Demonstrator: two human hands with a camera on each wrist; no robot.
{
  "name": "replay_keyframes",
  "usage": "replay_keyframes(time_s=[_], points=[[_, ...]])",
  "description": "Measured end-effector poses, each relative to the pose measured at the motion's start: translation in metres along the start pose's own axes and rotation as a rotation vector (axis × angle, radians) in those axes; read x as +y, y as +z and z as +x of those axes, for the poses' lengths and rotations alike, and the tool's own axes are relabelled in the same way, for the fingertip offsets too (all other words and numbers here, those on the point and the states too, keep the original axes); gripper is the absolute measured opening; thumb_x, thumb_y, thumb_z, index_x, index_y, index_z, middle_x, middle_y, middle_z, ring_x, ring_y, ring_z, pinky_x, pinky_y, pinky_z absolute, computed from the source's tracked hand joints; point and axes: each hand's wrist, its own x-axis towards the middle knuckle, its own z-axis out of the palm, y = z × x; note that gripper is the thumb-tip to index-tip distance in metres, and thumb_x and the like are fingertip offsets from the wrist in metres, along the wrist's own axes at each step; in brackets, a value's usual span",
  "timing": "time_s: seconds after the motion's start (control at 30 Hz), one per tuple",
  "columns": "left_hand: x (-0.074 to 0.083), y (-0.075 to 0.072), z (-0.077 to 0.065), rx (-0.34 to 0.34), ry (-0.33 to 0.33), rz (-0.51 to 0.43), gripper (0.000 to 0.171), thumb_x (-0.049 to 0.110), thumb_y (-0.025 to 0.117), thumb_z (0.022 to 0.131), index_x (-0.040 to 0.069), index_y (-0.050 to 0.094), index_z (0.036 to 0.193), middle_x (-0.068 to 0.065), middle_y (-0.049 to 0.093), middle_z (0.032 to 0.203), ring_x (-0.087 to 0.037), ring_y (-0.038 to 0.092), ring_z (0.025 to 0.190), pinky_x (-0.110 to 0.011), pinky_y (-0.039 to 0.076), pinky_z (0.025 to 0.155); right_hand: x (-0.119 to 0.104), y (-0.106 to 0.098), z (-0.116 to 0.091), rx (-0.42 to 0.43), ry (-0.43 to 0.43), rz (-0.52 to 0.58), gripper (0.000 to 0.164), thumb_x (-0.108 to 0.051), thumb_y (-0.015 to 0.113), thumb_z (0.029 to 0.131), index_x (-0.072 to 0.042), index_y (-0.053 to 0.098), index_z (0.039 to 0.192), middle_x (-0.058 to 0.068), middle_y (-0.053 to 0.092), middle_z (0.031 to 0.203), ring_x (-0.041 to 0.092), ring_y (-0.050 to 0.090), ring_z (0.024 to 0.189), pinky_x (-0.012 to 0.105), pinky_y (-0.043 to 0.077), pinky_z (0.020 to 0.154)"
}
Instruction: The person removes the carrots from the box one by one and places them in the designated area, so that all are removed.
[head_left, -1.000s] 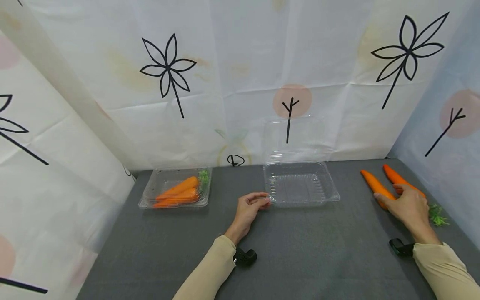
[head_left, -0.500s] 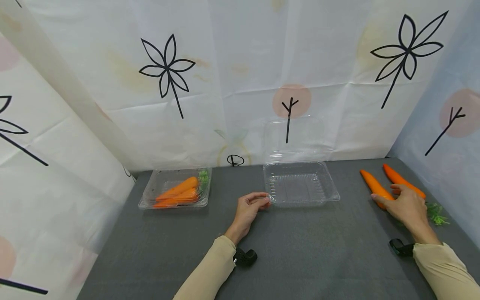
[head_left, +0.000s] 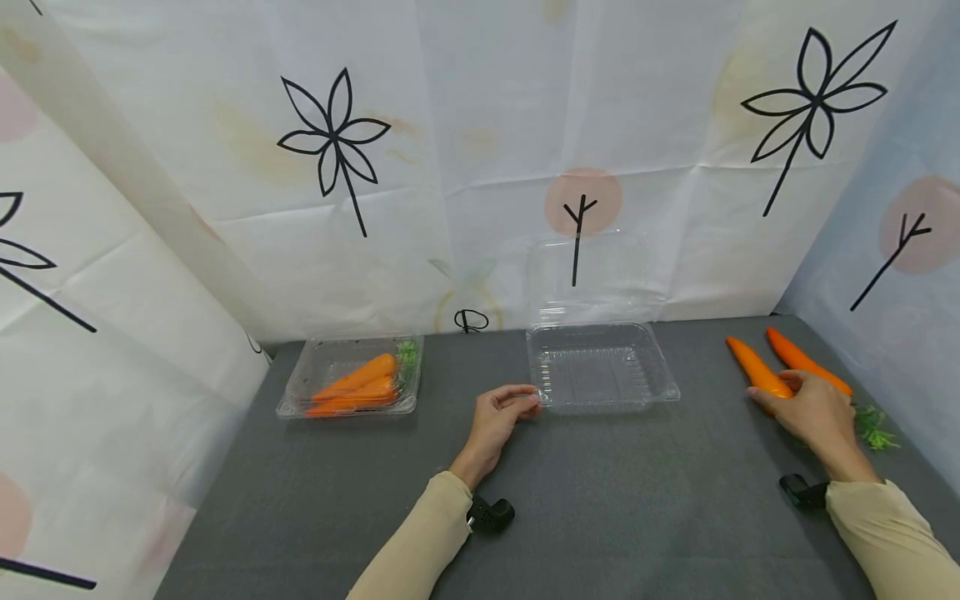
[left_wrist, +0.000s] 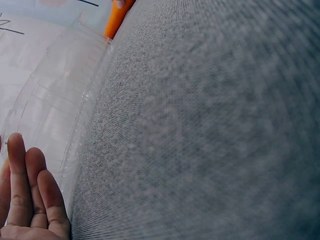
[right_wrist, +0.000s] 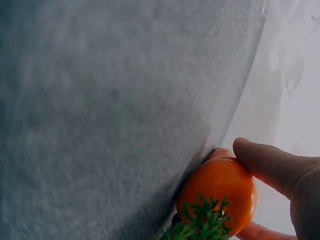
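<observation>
White printed cloth point(head_left: 480, 100) hangs behind a grey table point(head_left: 615, 517). Leftmost, a closed box point(head_left: 337, 365) holds carrots point(head_left: 356, 388). Next, the left hand point(head_left: 498, 421) pinches the near left corner of an open box point(head_left: 592, 375). Then comes the inner carrot point(head_left: 756, 367), gripped by the right hand point(head_left: 817, 417) between thumb and fingers; just beside lies the outer carrot point(head_left: 801, 358).

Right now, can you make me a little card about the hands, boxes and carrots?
Left fingers: at the near left corner of the open box
Right fingers: around the held carrot
Open box: clear, no carrots inside, lid standing up
Second carrot: on the gray table, right of the held carrot
Filled box: on the left, looks closed; boxed carrots and green leaves inside
</observation>
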Motion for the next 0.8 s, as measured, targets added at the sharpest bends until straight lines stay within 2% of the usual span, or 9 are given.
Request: replay_keyframes(time_s=[0.2,0.37,0.53,0.8], points=[[0.0000,-0.0004,0.0000,0.000,-0.004,0.006,0.025,0.007,0.073,0.093,-0.005,0.072,0.115,-0.013,0.076,0.092,-0.027,0.074,0.090,-0.042,0.057,0.086,0.0018,-0.0008,0.0034,0.024,0.007,-0.009,0.071,-0.039,0.071,0.093,0.020,0.051,0.127,0.044,0.049,0.125,0.054,0.052,0.097,0.059,0.038,0.074],[0.0002,-0.0003,-0.0006,0.000,-0.006,0.001,0.024,0.007,0.073,0.093,-0.003,0.073,0.115,-0.009,0.076,0.089,-0.021,0.073,0.086,-0.038,0.057,0.084,0.0008,-0.0020,0.0037,0.039,-0.008,-0.018,0.068,-0.036,0.073,0.092,0.019,0.052,0.127,0.044,0.050,0.122,0.056,0.051,0.097,0.062,0.037,0.077],[0.0008,-0.0003,-0.0011,-0.004,-0.017,-0.006,0.025,0.007,0.073,0.093,-0.003,0.073,0.116,-0.007,0.076,0.089,-0.024,0.074,0.089,-0.037,0.057,0.084,0.0007,-0.0025,0.0035,0.048,-0.016,-0.023,0.067,-0.036,0.073,0.092,0.018,0.053,0.127,0.044,0.050,0.121,0.057,0.050,0.096,0.063,0.036,0.078],[0.0005,-0.0008,-0.0006,-0.004,-0.010,-0.009,0.027,0.007,0.073,0.093,-0.005,0.072,0.117,-0.009,0.076,0.089,-0.028,0.074,0.090,-0.039,0.057,0.085,-0.0012,-0.0066,0.0042,0.051,-0.010,-0.043,0.072,-0.044,0.073,0.091,0.015,0.054,0.127,0.043,0.052,0.120,0.053,0.054,0.089,0.053,0.039,0.068]])
